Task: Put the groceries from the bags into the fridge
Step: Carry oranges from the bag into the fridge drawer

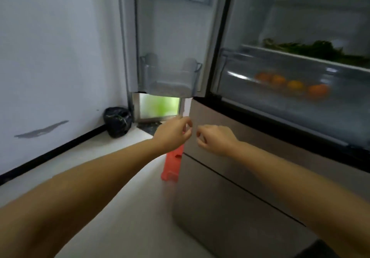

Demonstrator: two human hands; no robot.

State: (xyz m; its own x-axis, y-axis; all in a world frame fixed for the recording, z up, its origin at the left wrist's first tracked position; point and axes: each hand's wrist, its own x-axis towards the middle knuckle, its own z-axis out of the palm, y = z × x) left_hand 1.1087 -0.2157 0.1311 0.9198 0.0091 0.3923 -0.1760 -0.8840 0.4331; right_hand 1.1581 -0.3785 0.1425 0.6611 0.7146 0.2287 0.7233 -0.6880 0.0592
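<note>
The fridge stands open on the right. Its left door is swung out, and the door bin holds nothing I can see. Inside, leafy greens lie on a shelf, and several oranges sit in the clear drawer below. Both arms reach forward in front of the lower drawer fronts. My left hand is at the drawer's top left corner with its fingers curled and nothing in them. My right hand is just beside it, also curled and holding nothing. The frame is blurred.
A tied black bag sits on the floor in the corner by the white wall. A red plastic stool stands beside the fridge's left side, under my left hand. Pale floor stretches between the wall and the fridge.
</note>
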